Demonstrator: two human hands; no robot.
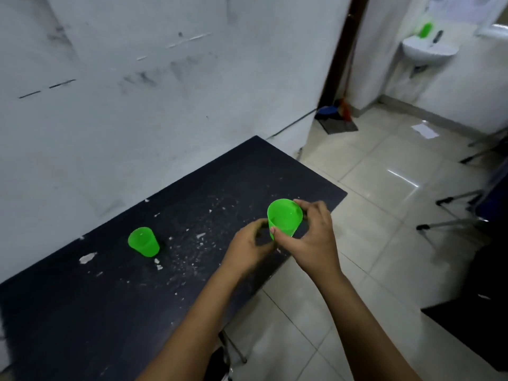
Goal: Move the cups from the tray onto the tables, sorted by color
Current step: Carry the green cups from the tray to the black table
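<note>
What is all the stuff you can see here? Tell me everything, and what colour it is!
green cups: two, bright green; one standing alone on the table, left of the hands; one held over the table's right end
table: one, black with white specks, against the wall
wall: white, scuffed, behind the table
floor: pale tiles, on the right
sink: one, white, far top right, a blurry green thing above it
broom and dustpan: by the doorway, dustpan blue
paper: one, white, on the floor
left hand: fingers curled at the held cup's left side
right hand: fingers round the held cup
</note>
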